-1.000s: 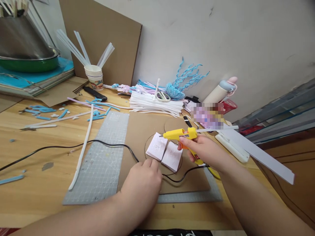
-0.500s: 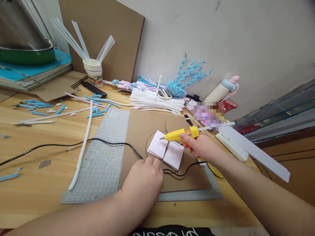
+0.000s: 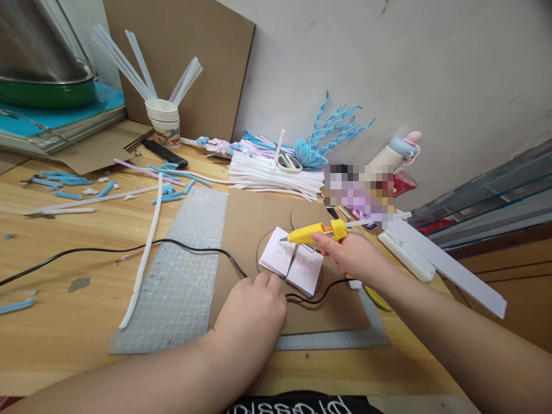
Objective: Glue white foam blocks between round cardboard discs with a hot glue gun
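Observation:
In my right hand [image 3: 345, 250] is a yellow glue gun [image 3: 317, 232], a translucent glue stick coming out of its back. Its metal nozzle points left, over the left of two white foam-like blocks [image 3: 276, 253]. Clear glue shows on top of both blocks, which lie side by side within a circle drawn on the brown cardboard [image 3: 241, 230]. My left hand [image 3: 254, 307] is closed around the black cord [image 3: 190, 249] just in front of the blocks; its fingertips are partly hidden. Under the cardboard lies a grey cutting mat [image 3: 176, 299].
White pipe cleaners [image 3: 276, 178] lie in a bundle behind the cardboard, with scissors [image 3: 290, 163] on top. Paper cups [image 3: 164, 123] holding glue sticks stand at back left. Blue offcuts [image 3: 64, 179] litter the left side. A white power strip [image 3: 405, 256] lies at right.
The view has shifted very slightly. The glue gun's nozzle stays over the left block, and my left hand keeps its place on the cord.

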The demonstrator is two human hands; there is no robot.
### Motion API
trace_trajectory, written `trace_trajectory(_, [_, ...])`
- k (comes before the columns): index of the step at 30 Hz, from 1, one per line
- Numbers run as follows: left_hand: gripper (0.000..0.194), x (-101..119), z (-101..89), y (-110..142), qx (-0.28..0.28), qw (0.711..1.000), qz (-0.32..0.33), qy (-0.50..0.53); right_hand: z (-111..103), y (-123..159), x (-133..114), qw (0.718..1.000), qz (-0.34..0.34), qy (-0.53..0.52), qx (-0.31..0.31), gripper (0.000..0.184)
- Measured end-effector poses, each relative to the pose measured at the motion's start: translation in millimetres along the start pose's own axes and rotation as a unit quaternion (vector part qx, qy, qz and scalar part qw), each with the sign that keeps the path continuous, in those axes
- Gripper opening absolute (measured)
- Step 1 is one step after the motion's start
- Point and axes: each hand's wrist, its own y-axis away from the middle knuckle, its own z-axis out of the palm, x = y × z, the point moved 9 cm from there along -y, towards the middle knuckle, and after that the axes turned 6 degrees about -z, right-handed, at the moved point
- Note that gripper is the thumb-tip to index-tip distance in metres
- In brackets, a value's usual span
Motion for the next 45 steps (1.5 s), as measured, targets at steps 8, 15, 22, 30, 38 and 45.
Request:
trace_trajectory(8, [0.021,-0.6,-0.9,-1.3,-0.011,1.000,-0.001,0.004,-0.1,2.6,-22.7,0.994,-0.035,0.093,-0.041,0.046])
trace_trajectory(15, [0.022,-0.4,1.5,-0.1,-0.020,0.999,-0.003,0.027,-16.3,3.0,-28.8,0.995,-0.006,0.031,-0.095,0.047])
trace_trajectory(22, [0.020,-0.6,3.4,-2.7,-0.011,0.999,0.002,0.032,-16.4,-6.1,-16.4,0.998,-0.031,0.001,-0.048,0.046])
trace_trajectory(30, [0.020,0.1,4.2,-2.3,-0.009,1.000,0.003,0.025,-8.1,-14.0,-4.2,1.000,0.001,0.008,-0.018,0.048])
trace_trajectory(38, [0.020,0.4,2.1,-1.4,-0.006,1.000,0.004,0.030,-11.9,-14.9,-4.9,0.998,-0.013,0.055,0.006,0.048])
trace_trajectory(45, [0.020,0.3,2.8,-3.2,-0.001,0.999,0.004,0.032,-15.0,-13.0,-15.5,0.993,-0.050,0.103,0.013,0.042])
